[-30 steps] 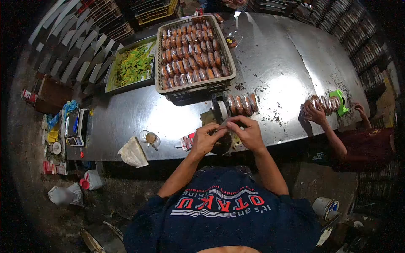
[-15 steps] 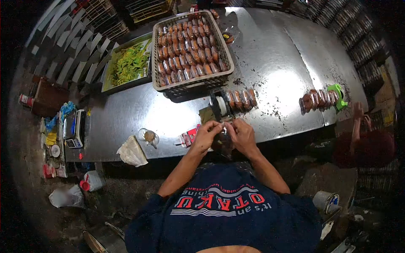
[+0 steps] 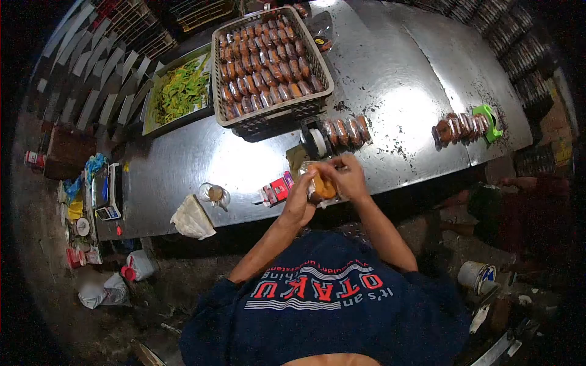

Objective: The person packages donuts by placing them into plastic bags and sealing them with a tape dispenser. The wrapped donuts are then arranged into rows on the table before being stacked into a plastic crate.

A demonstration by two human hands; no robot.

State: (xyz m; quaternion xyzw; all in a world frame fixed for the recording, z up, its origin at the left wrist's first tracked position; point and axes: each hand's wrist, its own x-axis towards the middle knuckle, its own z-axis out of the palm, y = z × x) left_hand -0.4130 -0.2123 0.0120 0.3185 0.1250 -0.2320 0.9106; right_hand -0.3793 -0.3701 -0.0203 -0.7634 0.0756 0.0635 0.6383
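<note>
Left hand (image 3: pixel 297 201) has fingers wrapped round the packaged cake (image 3: pixel 324 188), right hand (image 3: pixel 350 179) fingers bent at its edge, can't tell if pinching, tape dispenser (image 3: pixel 315 140) just beyond.

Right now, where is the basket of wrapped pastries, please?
In the head view, the basket stands left of centre, at the far side of the metal table, beside the shallow tray.

In front of me a metal table (image 3: pixel 244 158) throws back bright patches of light, dark floor (image 3: pixel 189 293) lies below, and stacked racks (image 3: pixel 519 46) stand beyond its far edge.
</note>
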